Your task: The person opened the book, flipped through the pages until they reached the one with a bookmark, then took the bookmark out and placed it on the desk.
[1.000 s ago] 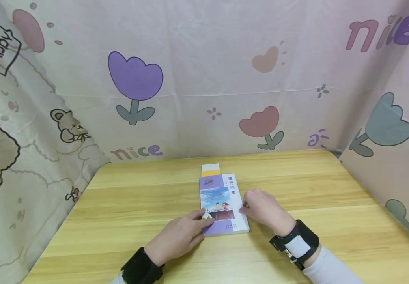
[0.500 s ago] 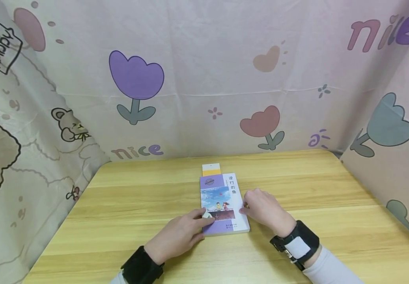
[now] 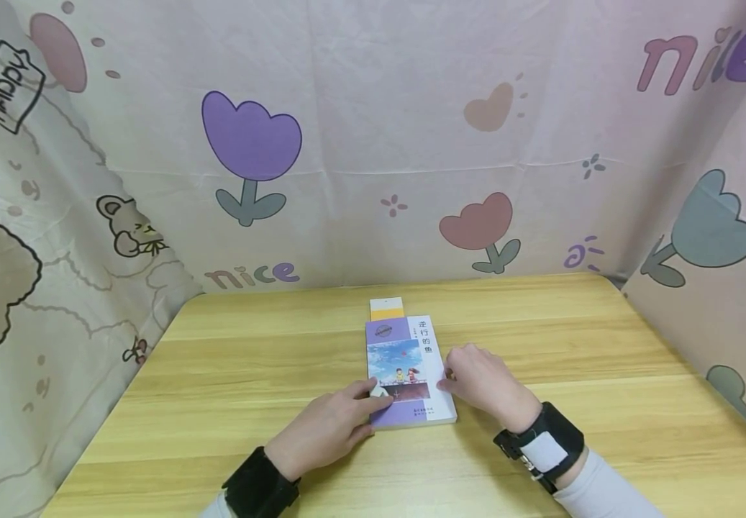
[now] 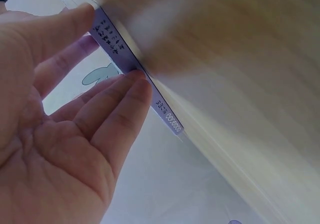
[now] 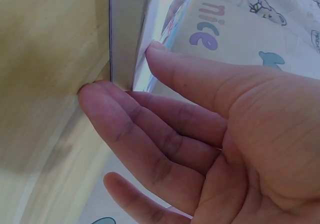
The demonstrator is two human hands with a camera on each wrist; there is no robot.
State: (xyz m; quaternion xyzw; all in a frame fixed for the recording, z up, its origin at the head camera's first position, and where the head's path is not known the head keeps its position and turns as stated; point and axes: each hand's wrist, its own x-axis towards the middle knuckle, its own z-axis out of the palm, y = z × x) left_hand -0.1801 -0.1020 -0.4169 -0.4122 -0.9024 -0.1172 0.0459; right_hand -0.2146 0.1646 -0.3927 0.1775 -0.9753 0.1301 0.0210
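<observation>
A paperback book (image 3: 395, 360) lies flat on the wooden table, its cover purple and white with a picture of two figures under a blue sky. My left hand (image 3: 324, 432) holds its left side: fingertips rest on the cover, and in the left wrist view others touch the purple spine (image 4: 112, 39). At the right edge my right hand (image 3: 485, 381) pinches the book, thumb against the cover side and curled fingers along the page edges (image 5: 127, 29). A small white patch shows between the left fingers; I cannot tell what it is.
From under the book's far end sticks out a flat white and yellow piece (image 3: 387, 308), mostly hidden. The wooden table (image 3: 269, 352) backs onto a printed cloth (image 3: 347, 129) with tulips and letters, which also hangs at both sides.
</observation>
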